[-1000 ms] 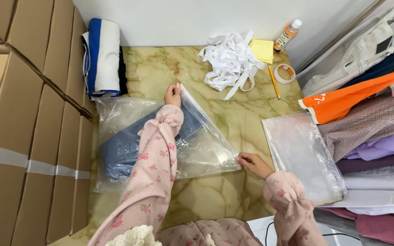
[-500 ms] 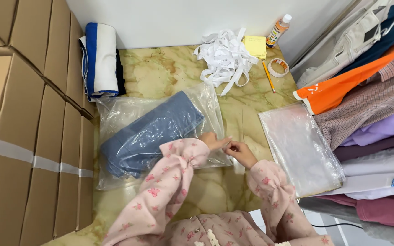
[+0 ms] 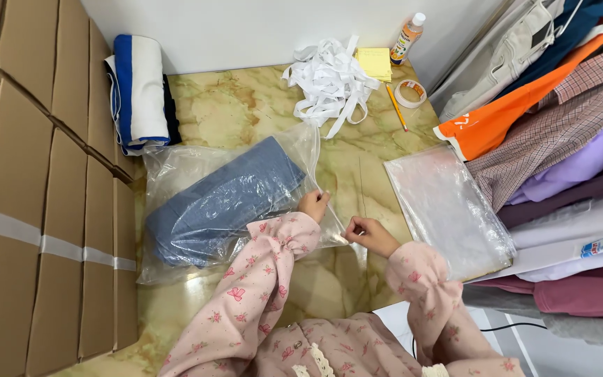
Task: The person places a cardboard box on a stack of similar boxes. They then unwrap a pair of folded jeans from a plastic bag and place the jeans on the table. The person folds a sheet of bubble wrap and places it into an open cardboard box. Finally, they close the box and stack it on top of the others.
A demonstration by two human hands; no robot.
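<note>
Your left hand point(image 3: 313, 205) pinches the open edge of the clear plastic bag point(image 3: 176, 174), fingers closed on the film, and your right hand point(image 3: 370, 234) grips the same edge just beside it, at the bag's near corner. Both hands sit close together on the marbled counter point(image 3: 239, 112). To the left of your left hand the bag lies flat, with the folded blue garment point(image 3: 218, 202) inside it, filling most of the bag and angled away from you. To the right of your right hand lies a stack of empty clear bags point(image 3: 448, 209), apart from your fingers, and beyond that a pile of folded clothes point(image 3: 560, 139) in orange, plaid and purple. Ahead of your hands, toward the wall, you have a heap of white strips point(image 3: 329, 80), a yellow notepad point(image 3: 374, 63), a pencil point(image 3: 396, 107), a tape roll point(image 3: 410, 92) and a small bottle point(image 3: 409, 38). Far left of your left hand stand cardboard boxes point(image 3: 29, 174), with a rolled blue and white cloth point(image 3: 137, 91) against them.
</note>
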